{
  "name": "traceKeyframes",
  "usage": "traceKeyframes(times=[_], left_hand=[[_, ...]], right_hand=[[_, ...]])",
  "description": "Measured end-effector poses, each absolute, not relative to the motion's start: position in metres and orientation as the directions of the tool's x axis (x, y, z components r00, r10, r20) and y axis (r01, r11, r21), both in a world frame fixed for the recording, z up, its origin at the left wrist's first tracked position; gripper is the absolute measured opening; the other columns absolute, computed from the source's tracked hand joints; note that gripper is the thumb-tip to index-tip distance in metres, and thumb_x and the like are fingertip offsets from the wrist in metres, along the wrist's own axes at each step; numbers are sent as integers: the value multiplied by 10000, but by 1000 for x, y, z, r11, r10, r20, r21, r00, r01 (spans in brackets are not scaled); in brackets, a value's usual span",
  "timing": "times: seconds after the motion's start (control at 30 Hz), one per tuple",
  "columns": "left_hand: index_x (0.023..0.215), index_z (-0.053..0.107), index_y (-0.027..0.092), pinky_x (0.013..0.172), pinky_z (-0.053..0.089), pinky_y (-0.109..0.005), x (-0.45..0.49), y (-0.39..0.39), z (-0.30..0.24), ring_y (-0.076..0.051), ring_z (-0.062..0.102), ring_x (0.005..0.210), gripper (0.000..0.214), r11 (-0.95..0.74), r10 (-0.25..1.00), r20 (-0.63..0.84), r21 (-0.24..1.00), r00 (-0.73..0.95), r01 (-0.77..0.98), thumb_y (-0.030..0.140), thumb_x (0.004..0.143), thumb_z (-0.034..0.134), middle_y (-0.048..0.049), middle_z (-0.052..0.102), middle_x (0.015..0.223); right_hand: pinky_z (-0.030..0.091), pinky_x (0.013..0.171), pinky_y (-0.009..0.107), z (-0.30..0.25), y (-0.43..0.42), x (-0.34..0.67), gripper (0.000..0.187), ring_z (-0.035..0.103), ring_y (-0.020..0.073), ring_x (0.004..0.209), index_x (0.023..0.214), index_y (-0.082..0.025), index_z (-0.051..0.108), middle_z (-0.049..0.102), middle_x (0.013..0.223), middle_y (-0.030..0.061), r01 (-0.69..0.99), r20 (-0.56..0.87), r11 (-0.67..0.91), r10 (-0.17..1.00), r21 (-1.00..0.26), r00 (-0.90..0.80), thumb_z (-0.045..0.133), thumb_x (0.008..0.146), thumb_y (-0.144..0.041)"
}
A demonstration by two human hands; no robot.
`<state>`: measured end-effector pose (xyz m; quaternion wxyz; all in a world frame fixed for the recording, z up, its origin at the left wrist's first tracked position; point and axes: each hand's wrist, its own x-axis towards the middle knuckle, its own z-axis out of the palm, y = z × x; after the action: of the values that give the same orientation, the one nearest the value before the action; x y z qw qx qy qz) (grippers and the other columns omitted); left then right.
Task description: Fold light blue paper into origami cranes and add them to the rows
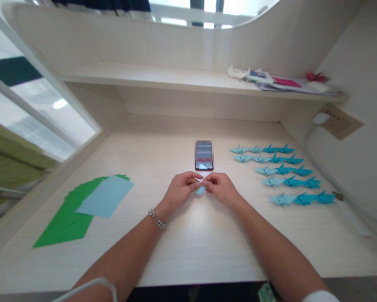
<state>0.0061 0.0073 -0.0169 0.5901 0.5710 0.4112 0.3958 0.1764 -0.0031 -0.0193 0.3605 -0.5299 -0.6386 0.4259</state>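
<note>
My left hand (179,189) and my right hand (221,188) meet above the middle of the desk (188,247). Both pinch a small folded piece of light blue paper (200,190) between their fingertips. Most of the paper is hidden by my fingers. A metal bracelet (157,219) sits on my left wrist. Just beyond my hands a phone (204,156) stands propped with its screen toward me.
A light blue sheet (105,196) lies on a fanned stack of green paper (65,220) at the left. Several folded paper cranes (284,174), light and darker blue, lie in rows at the right. A shelf (175,79) holds papers (279,82). A wall socket (336,121) with a cable is at the right.
</note>
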Motion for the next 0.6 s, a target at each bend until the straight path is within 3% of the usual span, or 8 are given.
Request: traceKeyframes(times=[0.13,0.27,0.47,0.6], left_hand=[[950,648,117,593,472,-252,7,8,-14,-140,607,613,282,57,935,-46,998,351,-22,302,737,664,-40,669,680],[818,652,119,578,482,-254,9,7,-15,-144,603,609,233,51,935,-79,995,345,89,344,757,637,-48,657,684],[751,638,143,546,434,-229,8,7,-25,-130,549,590,219,-154,959,71,942,273,299,354,785,589,-24,625,656],[767,634,136,569,452,-237,11,6,-23,-133,565,609,247,-95,961,38,975,276,199,375,794,578,-32,630,678]], right_hand=[[384,512,216,-17,-1,179,170,529,113,537,702,-144,645,608,581,9,370,4,65,987,-927,-162,582,767,-287],[384,523,219,-17,-2,180,166,532,115,544,712,-146,650,610,587,8,387,12,71,988,-919,-153,579,768,-284],[376,530,220,-17,-4,174,166,523,116,559,692,-151,633,600,594,2,401,53,105,989,-910,-139,567,773,-281],[378,535,222,-16,-4,173,168,520,118,569,689,-154,627,601,606,3,398,94,128,990,-908,-104,565,774,-285]])
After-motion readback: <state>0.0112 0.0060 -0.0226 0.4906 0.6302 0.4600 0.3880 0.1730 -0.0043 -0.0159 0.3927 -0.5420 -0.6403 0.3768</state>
